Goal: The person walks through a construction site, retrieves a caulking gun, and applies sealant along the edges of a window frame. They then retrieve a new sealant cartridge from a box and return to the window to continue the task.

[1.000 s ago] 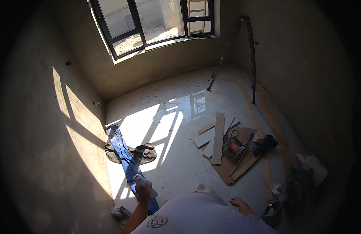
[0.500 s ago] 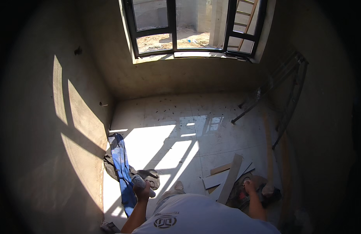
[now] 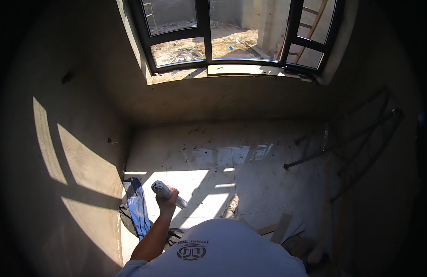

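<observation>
My left hand (image 3: pixel 166 202) is closed around a grey cylindrical pack (image 3: pixel 162 188) with a rounded, crinkled upper end. Its lighter, shiny lower end sticks out past my fingers, tilted down to the right over the sunlit tiles. What the pack contains cannot be seen. Beyond the lower right of my shirt, my right hand is out of sight. A blue cloth-like bag (image 3: pixel 138 205) lies by the left wall, just left of my forearm, with dark material beside it.
Flat boards and strips (image 3: pixel 282 226) lie on the floor to my right, partly hidden by my body. A dark metal ladder-like frame (image 3: pixel 347 138) leans at the right wall. Ahead is a black-framed window (image 3: pixel 208 32) above a sill (image 3: pixel 246 69). Small dark scraps dot the tiles.
My left hand has lifted forward with the grey pack, away from the blue bag. My right hand has left the picture. The view has tilted up, and one shoe has come forward.
</observation>
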Demonstrator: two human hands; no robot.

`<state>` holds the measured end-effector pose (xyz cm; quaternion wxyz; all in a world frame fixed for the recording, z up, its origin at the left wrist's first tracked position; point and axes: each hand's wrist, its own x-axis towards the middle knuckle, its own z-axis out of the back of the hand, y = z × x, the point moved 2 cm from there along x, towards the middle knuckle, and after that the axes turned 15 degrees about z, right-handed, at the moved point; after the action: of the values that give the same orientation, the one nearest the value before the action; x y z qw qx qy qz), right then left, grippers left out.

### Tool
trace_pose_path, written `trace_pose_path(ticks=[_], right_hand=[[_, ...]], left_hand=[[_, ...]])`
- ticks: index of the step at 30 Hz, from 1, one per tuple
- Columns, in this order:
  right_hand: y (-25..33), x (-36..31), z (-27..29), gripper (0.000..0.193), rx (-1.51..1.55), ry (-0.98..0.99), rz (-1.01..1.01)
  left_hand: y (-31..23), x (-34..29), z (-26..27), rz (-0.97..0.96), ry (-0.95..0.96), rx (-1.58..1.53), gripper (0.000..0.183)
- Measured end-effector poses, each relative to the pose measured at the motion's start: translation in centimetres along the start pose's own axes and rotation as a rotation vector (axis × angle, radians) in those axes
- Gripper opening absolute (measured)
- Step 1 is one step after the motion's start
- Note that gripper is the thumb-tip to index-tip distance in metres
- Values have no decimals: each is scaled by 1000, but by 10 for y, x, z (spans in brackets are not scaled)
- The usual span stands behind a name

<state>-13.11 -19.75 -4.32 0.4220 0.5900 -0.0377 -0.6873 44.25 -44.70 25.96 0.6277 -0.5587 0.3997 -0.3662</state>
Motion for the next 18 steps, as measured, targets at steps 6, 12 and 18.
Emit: trace_pose_path(ticks=[6, 12, 18], right_hand=[[136, 192, 223, 41, 54, -425, 59], [428, 282, 411, 40, 261, -525, 704], [501, 361, 391, 29, 303, -588, 605]], left_hand=[[-27, 112, -63, 92, -152, 24, 15], [-35, 245, -110, 10, -145, -11, 14], [-19, 424, -189, 19, -59, 135, 11]])
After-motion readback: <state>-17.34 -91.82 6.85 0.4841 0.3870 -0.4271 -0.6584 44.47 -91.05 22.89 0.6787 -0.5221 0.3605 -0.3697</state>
